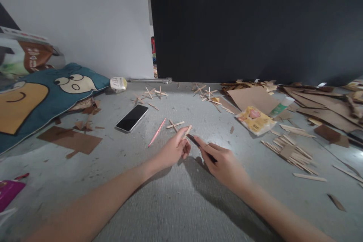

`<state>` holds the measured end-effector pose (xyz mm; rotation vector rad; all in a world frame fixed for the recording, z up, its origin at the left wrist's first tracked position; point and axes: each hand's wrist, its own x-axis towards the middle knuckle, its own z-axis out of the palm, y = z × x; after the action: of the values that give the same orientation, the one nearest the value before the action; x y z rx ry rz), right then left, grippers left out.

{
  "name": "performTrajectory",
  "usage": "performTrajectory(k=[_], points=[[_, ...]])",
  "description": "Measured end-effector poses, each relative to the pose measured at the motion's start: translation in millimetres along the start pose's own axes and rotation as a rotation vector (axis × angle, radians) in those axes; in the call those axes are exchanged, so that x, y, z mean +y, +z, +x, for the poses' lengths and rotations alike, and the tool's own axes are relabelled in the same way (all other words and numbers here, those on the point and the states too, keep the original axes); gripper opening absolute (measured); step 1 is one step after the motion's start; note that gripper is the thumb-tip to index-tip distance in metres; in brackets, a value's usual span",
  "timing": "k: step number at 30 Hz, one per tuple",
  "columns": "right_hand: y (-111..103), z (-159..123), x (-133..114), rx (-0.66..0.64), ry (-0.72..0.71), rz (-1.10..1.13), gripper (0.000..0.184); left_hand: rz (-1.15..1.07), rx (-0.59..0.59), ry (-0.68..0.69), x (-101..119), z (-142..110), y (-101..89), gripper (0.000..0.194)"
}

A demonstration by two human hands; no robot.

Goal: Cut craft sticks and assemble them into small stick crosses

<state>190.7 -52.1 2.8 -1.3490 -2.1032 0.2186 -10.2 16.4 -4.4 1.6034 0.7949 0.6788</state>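
Near the middle of the table, my left hand [178, 146] pinches a short wooden craft stick [187, 131] that points up and away. My right hand [222, 162] is closed around a slim black knife [193, 140], seemingly a utility knife. Its tip is at the stick, close to my left fingers; whether it touches cannot be made out. Just beyond my left hand, crossed craft sticks [176, 125] lie on the table. A pink patterned pencil [157, 133] rests to the left of them. My fingers hide part of the held stick and the knife's handle.
A smartphone [132, 118] lies left of the pencil. Small stick crosses [160, 93] stand at the back. On the right are a yellow packet [255, 120], a glue stick [280, 107], loose craft sticks [292, 151] and cardboard sheets [252, 98]. A blue cushion [53, 98] fills the left.
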Motion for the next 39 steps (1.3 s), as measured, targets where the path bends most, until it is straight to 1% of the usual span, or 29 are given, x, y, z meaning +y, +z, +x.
performTrajectory(k=[3, 7, 14, 25, 34, 39], points=[[-1, -1, -1, -0.012, 0.014, -0.027, 0.049, 0.031, 0.010, 0.030, 2, -1, 1.8, 0.050], [0, -2, -5, -0.001, 0.048, 0.004, 0.049, 0.039, 0.036, 0.029, 4, 0, 4.9, 0.047], [1, -1, -16, 0.005, 0.131, 0.070, 0.048, -0.022, 0.053, 0.019, 1, 2, 6.8, 0.048], [-1, 3, -23, 0.000, 0.227, 0.173, 0.048, 0.080, 0.114, 0.005, 5, 1, 9.7, 0.050], [-3, 6, -25, -0.029, 0.306, 0.250, 0.051, 0.164, 0.149, 0.039, 0, 2, 10.3, 0.052], [-2, 7, -27, -0.040, 0.329, 0.296, 0.049, 0.206, 0.175, 0.043, 6, 0, 11.4, 0.055]])
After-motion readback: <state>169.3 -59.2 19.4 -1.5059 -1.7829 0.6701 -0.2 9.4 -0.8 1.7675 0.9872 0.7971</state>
